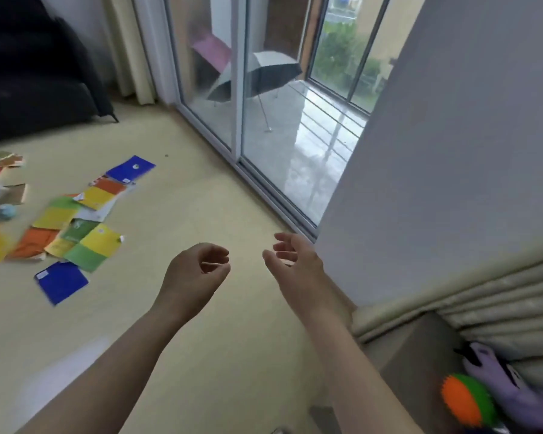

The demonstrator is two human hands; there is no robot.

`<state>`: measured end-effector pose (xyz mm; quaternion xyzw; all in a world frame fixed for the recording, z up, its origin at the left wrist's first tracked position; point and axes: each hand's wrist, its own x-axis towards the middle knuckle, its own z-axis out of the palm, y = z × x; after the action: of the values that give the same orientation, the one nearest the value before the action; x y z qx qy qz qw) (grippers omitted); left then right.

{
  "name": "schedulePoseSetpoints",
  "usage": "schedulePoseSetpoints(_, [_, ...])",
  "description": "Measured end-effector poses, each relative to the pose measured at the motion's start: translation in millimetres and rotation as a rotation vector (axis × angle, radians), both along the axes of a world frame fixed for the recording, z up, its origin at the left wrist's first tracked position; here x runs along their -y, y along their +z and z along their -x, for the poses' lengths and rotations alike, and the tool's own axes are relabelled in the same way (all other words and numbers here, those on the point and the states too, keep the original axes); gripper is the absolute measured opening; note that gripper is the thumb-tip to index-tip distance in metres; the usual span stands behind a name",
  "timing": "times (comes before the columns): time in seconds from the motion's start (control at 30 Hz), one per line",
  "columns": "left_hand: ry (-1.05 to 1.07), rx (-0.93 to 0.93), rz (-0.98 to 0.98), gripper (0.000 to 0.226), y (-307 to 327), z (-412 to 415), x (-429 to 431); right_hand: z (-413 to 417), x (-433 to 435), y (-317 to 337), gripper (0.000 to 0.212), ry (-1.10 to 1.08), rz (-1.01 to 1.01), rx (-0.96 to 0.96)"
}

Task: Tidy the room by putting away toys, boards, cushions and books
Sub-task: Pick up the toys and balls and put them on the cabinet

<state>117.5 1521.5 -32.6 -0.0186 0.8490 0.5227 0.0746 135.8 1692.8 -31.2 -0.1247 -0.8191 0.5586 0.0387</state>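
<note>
Both hands [195,270] [295,261] empty; boards [76,227] (blurry) cropped at L.

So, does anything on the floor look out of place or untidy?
Yes: the coloured boards lie scattered and overlapping on the floor at the left, with a blue board at the heap's near edge. The left hand and right hand hold nothing.

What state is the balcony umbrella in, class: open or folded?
Open. The umbrella has its canopy spread wide and rests tipped on the balcony floor.
</note>
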Motion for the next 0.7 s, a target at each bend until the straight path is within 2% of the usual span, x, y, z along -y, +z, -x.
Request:
schedulePoseSetpoints(0.2, [0.233,-0.032,0.035,0.015,8,-13,198,23,205,-10,0.031,0.21,0.032,-0.018])
schedulePoseSetpoints(0.33, [0.333,-0.042,0.064,0.014,11,-29,297,26,312,-14,0.031,0.314,0.038,-0.023])
schedulePoseSetpoints(0.5, [0.457,-0.032,0.051,0.014,10,-39,380,40,396,-11,0.033,0.441,-0.004,-0.04])
schedulePoseSetpoints(0.7, [0.613,0.039,0.027,0.013,-7,-43,459,73,458,-23,0.031,0.521,-0.018,-0.006])
